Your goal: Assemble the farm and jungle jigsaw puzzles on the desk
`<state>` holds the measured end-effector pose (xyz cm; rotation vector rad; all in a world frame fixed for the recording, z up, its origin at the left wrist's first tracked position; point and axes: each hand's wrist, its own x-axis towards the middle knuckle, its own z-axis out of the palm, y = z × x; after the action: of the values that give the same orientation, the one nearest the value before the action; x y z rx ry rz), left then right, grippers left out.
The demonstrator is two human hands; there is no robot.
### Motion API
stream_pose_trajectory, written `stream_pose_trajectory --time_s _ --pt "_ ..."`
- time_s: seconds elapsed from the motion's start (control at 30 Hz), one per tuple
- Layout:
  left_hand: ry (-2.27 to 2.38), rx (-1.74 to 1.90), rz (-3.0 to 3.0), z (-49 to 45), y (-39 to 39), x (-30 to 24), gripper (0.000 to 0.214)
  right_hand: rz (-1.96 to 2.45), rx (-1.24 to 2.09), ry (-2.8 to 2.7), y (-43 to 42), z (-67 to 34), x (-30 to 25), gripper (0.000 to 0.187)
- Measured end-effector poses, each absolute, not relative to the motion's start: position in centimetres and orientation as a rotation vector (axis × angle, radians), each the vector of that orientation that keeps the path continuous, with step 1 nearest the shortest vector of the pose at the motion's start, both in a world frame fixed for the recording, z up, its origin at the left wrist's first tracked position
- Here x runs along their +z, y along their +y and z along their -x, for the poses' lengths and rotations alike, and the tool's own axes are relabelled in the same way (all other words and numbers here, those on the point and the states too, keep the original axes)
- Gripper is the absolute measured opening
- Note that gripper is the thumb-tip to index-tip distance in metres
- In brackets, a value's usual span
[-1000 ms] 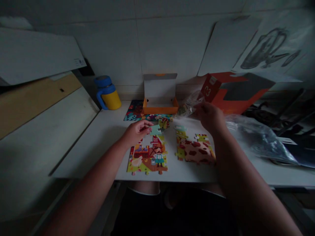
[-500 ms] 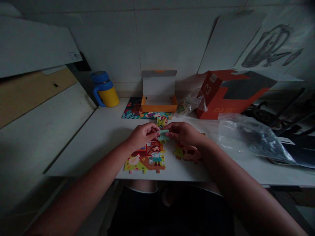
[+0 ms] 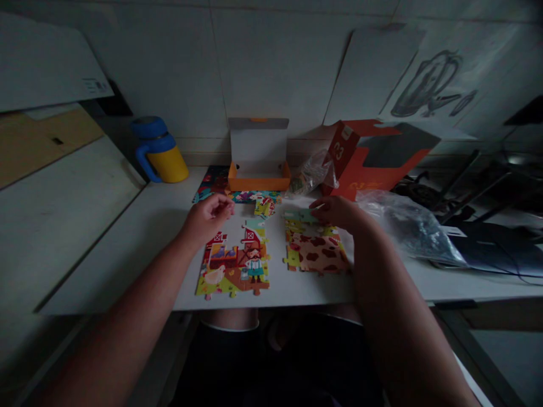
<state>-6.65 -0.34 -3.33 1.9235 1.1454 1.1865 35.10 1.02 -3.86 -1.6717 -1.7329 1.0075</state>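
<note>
Two picture sections partly built, standing apart

On the white flat surface [image 3: 148, 243], we see two joined blocks of printed cardboard jigsaw pieces. The left block, a red-and-green farmyard section [image 3: 235, 263] with a farmer and a hen, is well along, yet its top edge is uneven, with a gap between the red barn parts. The right block, a brown-patched cow section [image 3: 320, 251], has pale green pieces [image 3: 299, 216] along its top. A bare strip separates the blocks, and we judge joining them unfinished.

Our right hand [image 3: 337, 213] is at the cow section's top edge, fingers bent over it; we cannot tell whether they grip a piece. Our left hand [image 3: 210, 215] is above the farmyard section, fingers curled; no piece shows there, but we cannot see inside.

A small yellow-green cluster of loose pieces [image 3: 263, 208] lies beyond and between the blocks, apart from both, so more seems left to place.
</note>
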Motion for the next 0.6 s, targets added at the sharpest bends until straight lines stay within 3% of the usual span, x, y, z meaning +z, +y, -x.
stream_pose_trajectory --time_s 0.37,0.6 --pt "1.200 1.102 -2.036 6.7 -0.5 -3.5 0.024 1.892 0.455 -1.990 0.4 -33.3 -3.1 0.016" --pt "1.263 1.049 -2.086 6.2 -1.1 -2.8 0.022 1.866 0.323 -2.007 0.3 -31.9 -3.8 0.008"
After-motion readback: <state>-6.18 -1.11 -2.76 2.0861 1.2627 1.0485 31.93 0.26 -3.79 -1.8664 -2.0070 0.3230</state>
